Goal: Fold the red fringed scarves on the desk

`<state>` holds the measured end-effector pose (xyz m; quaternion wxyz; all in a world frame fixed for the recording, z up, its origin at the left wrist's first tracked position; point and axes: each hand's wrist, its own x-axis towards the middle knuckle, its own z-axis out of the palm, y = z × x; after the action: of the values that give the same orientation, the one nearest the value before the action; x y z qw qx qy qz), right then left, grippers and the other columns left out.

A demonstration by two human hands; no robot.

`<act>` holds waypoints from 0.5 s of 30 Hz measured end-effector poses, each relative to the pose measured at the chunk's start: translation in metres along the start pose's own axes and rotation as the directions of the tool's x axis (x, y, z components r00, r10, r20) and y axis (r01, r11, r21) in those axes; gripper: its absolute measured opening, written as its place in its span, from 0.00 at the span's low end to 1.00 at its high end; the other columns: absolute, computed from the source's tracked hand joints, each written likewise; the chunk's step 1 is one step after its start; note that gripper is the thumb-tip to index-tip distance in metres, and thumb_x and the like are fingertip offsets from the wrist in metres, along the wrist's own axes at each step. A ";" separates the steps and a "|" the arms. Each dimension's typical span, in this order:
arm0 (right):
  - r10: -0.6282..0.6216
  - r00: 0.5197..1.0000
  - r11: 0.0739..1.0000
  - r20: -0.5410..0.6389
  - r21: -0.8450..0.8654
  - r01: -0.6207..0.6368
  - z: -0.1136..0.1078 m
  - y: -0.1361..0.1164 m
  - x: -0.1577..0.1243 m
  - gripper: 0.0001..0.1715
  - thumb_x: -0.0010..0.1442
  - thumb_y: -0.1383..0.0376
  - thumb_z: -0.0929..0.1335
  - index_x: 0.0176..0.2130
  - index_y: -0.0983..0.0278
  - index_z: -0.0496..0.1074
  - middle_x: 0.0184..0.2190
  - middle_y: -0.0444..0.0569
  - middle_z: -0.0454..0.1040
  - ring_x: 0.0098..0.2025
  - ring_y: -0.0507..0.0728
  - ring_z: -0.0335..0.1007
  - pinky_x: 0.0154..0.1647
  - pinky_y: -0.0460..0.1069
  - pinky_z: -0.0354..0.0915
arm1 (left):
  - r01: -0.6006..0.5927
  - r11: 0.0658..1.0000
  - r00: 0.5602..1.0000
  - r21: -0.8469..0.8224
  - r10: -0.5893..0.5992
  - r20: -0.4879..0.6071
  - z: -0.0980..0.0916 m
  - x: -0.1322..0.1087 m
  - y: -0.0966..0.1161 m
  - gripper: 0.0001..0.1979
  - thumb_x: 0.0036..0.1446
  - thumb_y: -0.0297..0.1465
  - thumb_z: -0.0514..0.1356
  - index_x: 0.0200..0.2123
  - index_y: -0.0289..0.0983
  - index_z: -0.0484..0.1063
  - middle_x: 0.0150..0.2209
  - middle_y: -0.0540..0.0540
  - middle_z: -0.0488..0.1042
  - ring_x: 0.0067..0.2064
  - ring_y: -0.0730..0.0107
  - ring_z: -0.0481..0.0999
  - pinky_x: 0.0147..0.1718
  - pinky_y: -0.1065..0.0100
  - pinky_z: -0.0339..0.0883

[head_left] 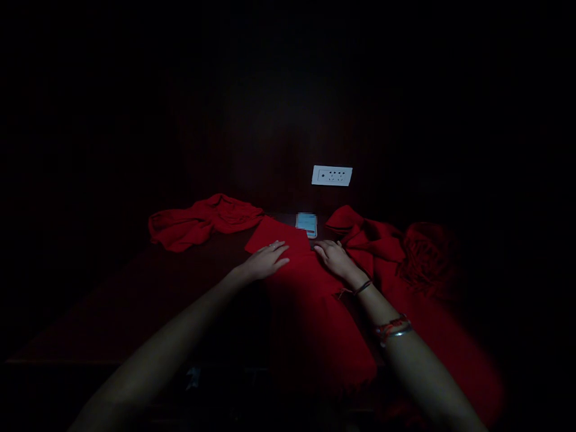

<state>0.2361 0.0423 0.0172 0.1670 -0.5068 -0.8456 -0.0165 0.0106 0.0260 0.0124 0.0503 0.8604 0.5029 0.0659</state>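
Observation:
A red scarf (310,282) with fringed ends lies across the dark table, its near end reaching the front edge. My left hand (267,261) rests flat on the scarf's left side, fingers stretched out and a ring on one of them. On the right side, my right hand (333,257) lies on or beside the scarf's edge with its fingers extended. Neither hand grips the cloth. Bracelets circle my right wrist and forearm. Low light hides the cloth's finer folds.
Crumpled red cloth (202,221) lies at the back left. More bunched red fabric (373,237) is at the right, some trailing toward the front. A phone with a lit screen (306,224) lies beyond my hands. A white socket plate (332,176) is on the dark wall.

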 end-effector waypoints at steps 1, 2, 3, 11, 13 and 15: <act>-0.005 1.000 0.999 0.001 0.049 0.005 0.001 0.002 0.004 0.21 0.60 0.62 0.51 0.45 0.65 0.64 0.44 0.54 0.66 0.46 0.56 0.59 0.48 0.51 0.51 | 0.006 1.000 0.999 0.003 -0.006 0.040 0.004 0.002 0.003 0.33 0.54 0.49 0.36 0.58 0.36 0.43 0.59 0.43 0.43 0.59 0.64 0.40 0.54 0.61 0.38; -0.011 0.999 0.995 0.036 0.100 0.007 0.001 0.004 0.009 0.19 0.60 0.64 0.53 0.44 0.66 0.65 0.43 0.53 0.67 0.45 0.54 0.60 0.47 0.49 0.53 | 0.012 1.000 0.997 0.006 -0.012 0.075 0.008 0.003 0.005 0.36 0.51 0.52 0.38 0.58 0.36 0.40 0.60 0.43 0.40 0.59 0.61 0.37 0.54 0.59 0.36; -0.017 0.995 0.989 0.099 0.145 0.002 0.000 0.006 0.014 0.17 0.59 0.67 0.54 0.42 0.66 0.66 0.42 0.52 0.68 0.44 0.53 0.62 0.45 0.47 0.54 | 0.014 1.000 0.995 0.010 -0.014 0.099 0.011 0.003 0.006 0.40 0.49 0.55 0.40 0.58 0.36 0.38 0.60 0.42 0.38 0.59 0.59 0.35 0.54 0.57 0.35; -0.100 0.866 0.969 0.491 0.245 -0.027 -0.029 0.006 0.051 0.06 0.44 0.71 0.65 0.28 0.68 0.69 0.27 0.45 0.70 0.28 0.49 0.63 0.29 0.42 0.58 | -0.034 0.999 0.982 -0.038 0.041 0.186 0.006 -0.010 -0.012 0.51 0.38 0.60 0.46 0.59 0.37 0.31 0.59 0.41 0.26 0.58 0.53 0.25 0.54 0.56 0.33; -0.115 0.862 0.964 0.494 0.264 -0.023 -0.037 0.005 0.056 0.06 0.47 0.68 0.64 0.28 0.69 0.68 0.25 0.44 0.68 0.26 0.48 0.61 0.28 0.42 0.57 | -0.059 0.997 0.975 -0.054 0.069 0.209 0.003 -0.015 -0.015 0.52 0.38 0.59 0.48 0.59 0.38 0.30 0.59 0.41 0.25 0.58 0.53 0.24 0.54 0.55 0.33; -0.131 0.871 0.955 0.473 0.295 -0.017 -0.043 0.002 0.060 0.09 0.49 0.66 0.61 0.30 0.68 0.67 0.24 0.43 0.67 0.25 0.48 0.59 0.26 0.42 0.56 | -0.064 0.996 0.970 -0.065 0.077 0.230 0.000 -0.018 -0.016 0.52 0.37 0.59 0.49 0.58 0.37 0.30 0.59 0.41 0.25 0.58 0.52 0.23 0.54 0.55 0.33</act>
<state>0.2235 0.0863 0.0754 0.0201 -0.4391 -0.8681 0.2306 -0.0119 0.0184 0.0091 0.1309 0.8777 0.4606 -0.0189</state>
